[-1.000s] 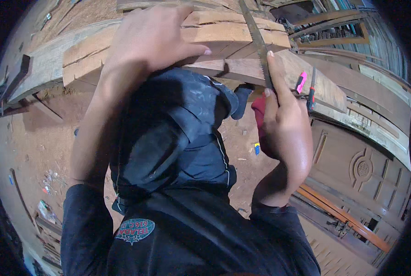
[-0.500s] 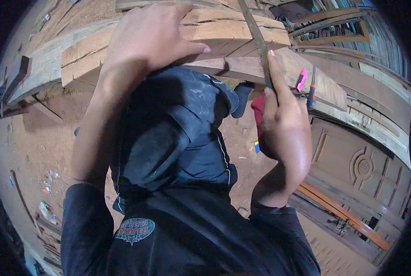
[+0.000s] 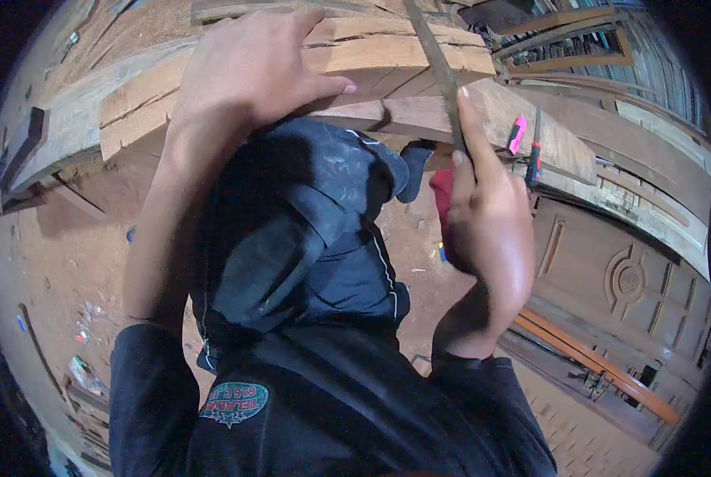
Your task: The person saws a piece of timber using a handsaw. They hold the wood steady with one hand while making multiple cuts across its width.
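My left hand (image 3: 248, 67) rests spread on a thick, cracked wooden block (image 3: 363, 56), its thumb stretched along the near edge. Some of its fingers are out of sight. In my right hand (image 3: 494, 207) is a handsaw (image 3: 433, 56), gripped by its red handle (image 3: 442, 189) with the index finger stretched along the blade. The narrow blade crosses the right part of the block, pointing away from me. Thin slanting lines show on the block's near face. Beneath it, a wider plank (image 3: 558, 147) runs to the right.
On the plank lie a pink marker-like tool (image 3: 517, 135) and a slim tool with a red and black handle (image 3: 535, 163). A carved wooden door panel (image 3: 594, 278) lies at the right. Stacked boards (image 3: 657, 71) fill the far right. My bent leg (image 3: 315, 159) is close to the block.
My right hand and the saw have drawn slightly back toward me along the cut. My left hand keeps its place on the block; the whole view has shifted a little.
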`<state>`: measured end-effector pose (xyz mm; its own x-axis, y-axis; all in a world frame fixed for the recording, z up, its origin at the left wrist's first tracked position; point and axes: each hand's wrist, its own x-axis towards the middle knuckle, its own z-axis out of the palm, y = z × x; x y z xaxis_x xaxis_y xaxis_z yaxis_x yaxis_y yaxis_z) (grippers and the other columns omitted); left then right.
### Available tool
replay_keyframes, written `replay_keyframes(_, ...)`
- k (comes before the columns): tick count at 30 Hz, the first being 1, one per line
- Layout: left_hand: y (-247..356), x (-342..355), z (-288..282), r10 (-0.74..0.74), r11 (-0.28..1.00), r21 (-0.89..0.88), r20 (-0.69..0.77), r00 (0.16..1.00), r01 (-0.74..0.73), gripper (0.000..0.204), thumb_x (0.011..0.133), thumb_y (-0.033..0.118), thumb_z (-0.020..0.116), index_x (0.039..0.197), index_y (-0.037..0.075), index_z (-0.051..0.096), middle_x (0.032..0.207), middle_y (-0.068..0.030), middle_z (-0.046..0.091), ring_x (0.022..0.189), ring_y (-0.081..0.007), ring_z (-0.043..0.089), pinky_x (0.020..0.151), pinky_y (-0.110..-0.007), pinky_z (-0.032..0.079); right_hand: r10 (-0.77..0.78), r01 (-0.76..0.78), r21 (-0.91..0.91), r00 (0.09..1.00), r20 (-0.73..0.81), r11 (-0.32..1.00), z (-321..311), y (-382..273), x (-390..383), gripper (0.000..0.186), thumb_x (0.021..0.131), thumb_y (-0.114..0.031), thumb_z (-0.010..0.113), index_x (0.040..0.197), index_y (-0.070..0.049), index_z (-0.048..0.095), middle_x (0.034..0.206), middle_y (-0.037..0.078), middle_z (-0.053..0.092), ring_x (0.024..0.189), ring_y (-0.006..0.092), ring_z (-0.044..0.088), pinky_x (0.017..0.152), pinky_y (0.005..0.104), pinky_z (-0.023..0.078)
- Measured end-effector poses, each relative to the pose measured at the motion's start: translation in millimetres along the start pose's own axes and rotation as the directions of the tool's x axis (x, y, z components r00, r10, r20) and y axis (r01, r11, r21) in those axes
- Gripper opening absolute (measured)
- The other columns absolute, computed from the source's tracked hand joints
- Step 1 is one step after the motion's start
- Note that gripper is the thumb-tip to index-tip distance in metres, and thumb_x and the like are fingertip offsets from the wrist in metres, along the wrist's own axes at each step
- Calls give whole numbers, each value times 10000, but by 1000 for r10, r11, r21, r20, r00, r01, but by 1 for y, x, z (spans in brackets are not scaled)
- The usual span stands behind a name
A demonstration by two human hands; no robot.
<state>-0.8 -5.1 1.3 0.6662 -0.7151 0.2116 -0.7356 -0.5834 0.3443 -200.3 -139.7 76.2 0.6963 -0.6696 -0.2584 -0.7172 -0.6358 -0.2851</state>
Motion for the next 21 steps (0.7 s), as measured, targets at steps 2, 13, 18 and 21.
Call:
replay_keyframes(2,-11,-5,-1,-41,996,-82,16,999,42,809,747,591,808,1330,54,647,1188,-253,708,1121,-442,669,960,-506,532,-194,190,-62,979,-57,980,7,-18,25,580,985,-101,475,1555,-207,454,1267,309,635,1187,479,603,1046,494,454)
replay_keyframes(13,-8,-4,-2,-51,998,-28,28,998,52,798,756,597,802,1331,67,642,1206,-225,711,1133,-427,669,952,-505,538,-81,80,-117,997,-6,990,3,-9,-10,560,1000,-145,482,1558,-171,445,1083,334,669,1047,513,636,977,520,480)
replay_keyframes(18,-6,-7,0,-34,999,-25,-62,998,33,794,757,604,796,1322,67,647,1198,-226,712,1123,-426,670,950,-507,538,-363,349,-116,923,-129,930,5,-24,66,562,999,-138,487,1559,-161,443,1163,316,658,1106,495,623,998,507,477)
replay_keyframes(21,-9,-7,-6,-47,997,-62,-7,999,46,817,756,618,786,1343,71,634,1205,-232,708,1130,-421,668,959,-509,536,-355,344,-124,931,-85,931,9,-31,58,568,997,-130,486,1561,-175,441,1240,315,637,1159,484,609,1015,502,471)
